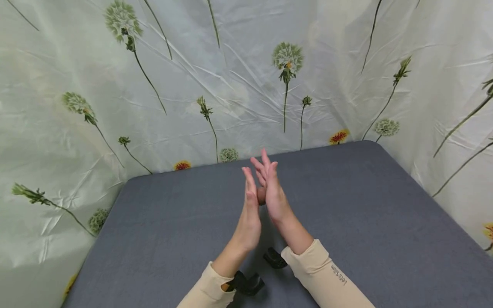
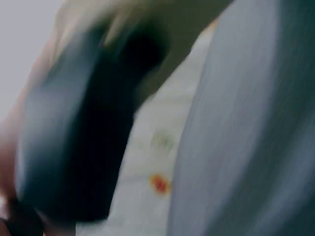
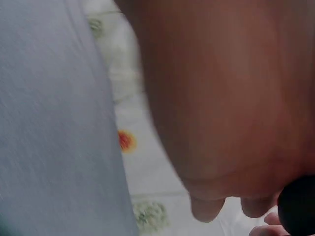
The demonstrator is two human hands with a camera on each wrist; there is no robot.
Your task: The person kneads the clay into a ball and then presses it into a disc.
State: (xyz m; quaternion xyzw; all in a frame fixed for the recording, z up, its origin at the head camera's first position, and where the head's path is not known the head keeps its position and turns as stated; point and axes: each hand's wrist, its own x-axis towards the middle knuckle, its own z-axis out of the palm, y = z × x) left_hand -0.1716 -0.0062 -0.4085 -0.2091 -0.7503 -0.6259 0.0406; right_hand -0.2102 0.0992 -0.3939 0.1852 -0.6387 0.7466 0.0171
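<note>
Between the two palms sits a small brown ball, pressed from both sides. My left hand stands on edge with its fingers straight, its palm against the ball. From the other side my right hand faces it, fingers extended and slightly spread. In the right wrist view the right palm fills much of the picture, and a dark round lump shows beside the fingers at the lower right. The left wrist view is blurred and a black wrist device covers much of it; the ball cannot be made out there.
Below the hands lies a grey cloth-covered table. A pale curtain printed with dandelions hangs behind and along the sides. Black wrist cameras, one on the left and one on the right, hang under the cream sleeves.
</note>
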